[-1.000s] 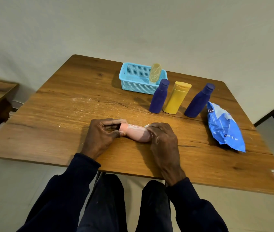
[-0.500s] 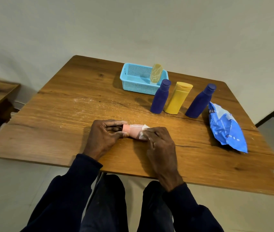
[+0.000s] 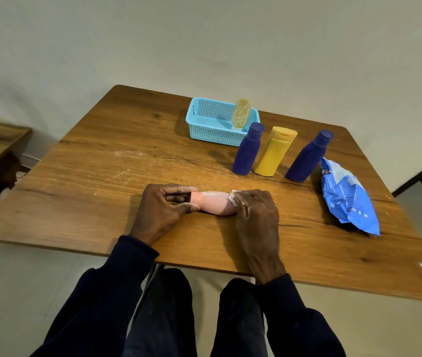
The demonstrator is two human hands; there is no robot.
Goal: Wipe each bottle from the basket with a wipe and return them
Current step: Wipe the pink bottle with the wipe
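Head camera, set against half a second ago: the left hand has kept its place over the near middle of the wooden table. Its thumb and fingers are curled in and pinch the cap end of the pink bottle. The bottle has not shifted, but far more of its bare pink body now shows between the two hands. That is because the white wipe and the right hand have slid rightward, off the middle of the body and out to the base end. The right fingers are curled over the bunched wipe and press it against that end.

The pink bottle lies on its side on the table. Its long axis runs left to right, roughly along the near edge. The cap points left into the left hand and the base points right, a shade nearer the person.

Farther back and to the right sits the blue basket. A cream bottle stands leaning in its right-hand end. Just in front of the basket three bottles stand upright in a row on the table: the first dark blue bottle, the yellow bottle close beside it, then the second dark blue bottle a little apart. Near the right edge lies a blue wipe pack, just beside that last bottle.
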